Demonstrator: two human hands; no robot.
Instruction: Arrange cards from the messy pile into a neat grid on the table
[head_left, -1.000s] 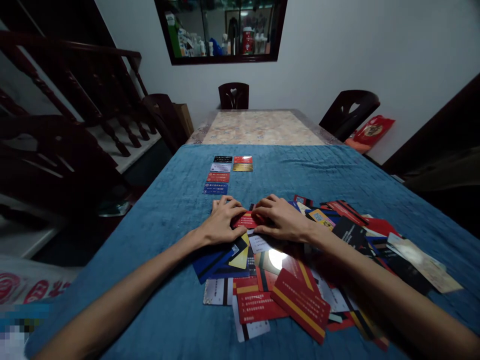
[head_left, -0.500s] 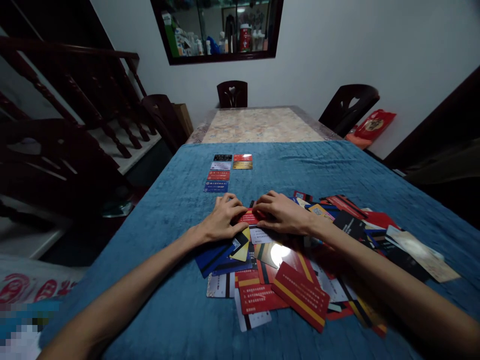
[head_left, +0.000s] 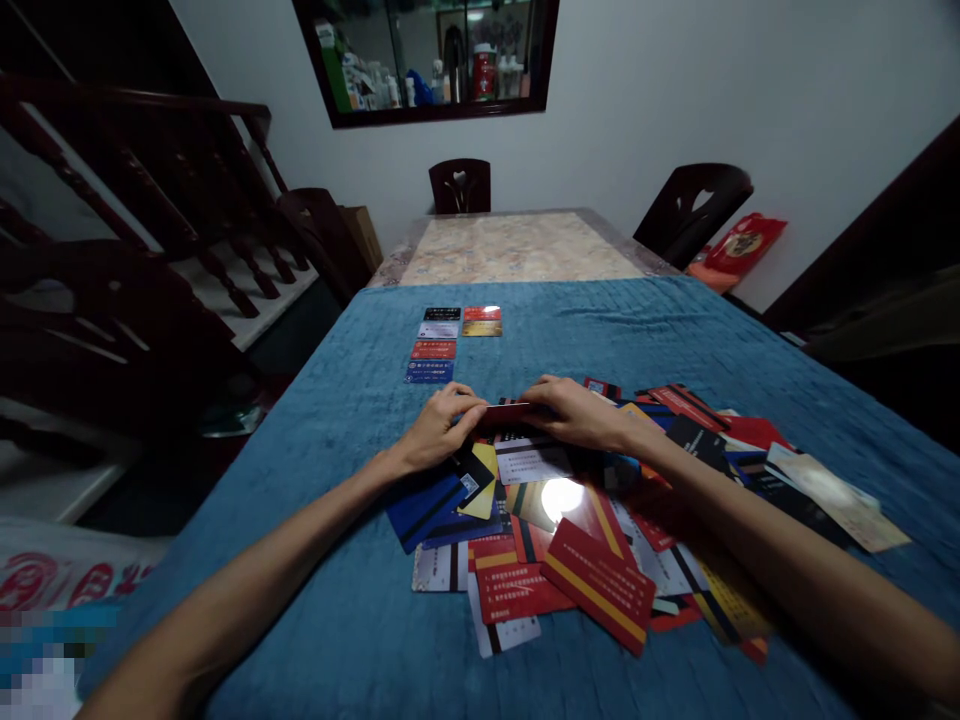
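Note:
A red card (head_left: 505,411), seen nearly edge-on, is gripped at its two ends between my hands. My left hand (head_left: 444,425) has its thumb and fingers closed on the left end. My right hand (head_left: 574,412) pinches the right end, its fingertips partly hidden. Below them spreads a loose pile of cards in red, blue, white, gold and black, among them a red card with a yellow stripe (head_left: 598,585) and a white card (head_left: 532,461). Beyond my left hand, a blue card (head_left: 430,372) ends a column of several cards; a gold card (head_left: 482,328) lies in a shorter column beside it.
A blue cloth (head_left: 315,600) covers the near part of the table, with a patterned bare tabletop (head_left: 525,245) beyond. Dark chairs (head_left: 461,187) stand around it. More cards, including a pale one (head_left: 840,497), lie to the right. A red bag (head_left: 744,250) sits behind the right side.
The red card lay flat on the pile under my fingers; now it is lifted and tilted up between both hands. The view has shifted slightly.

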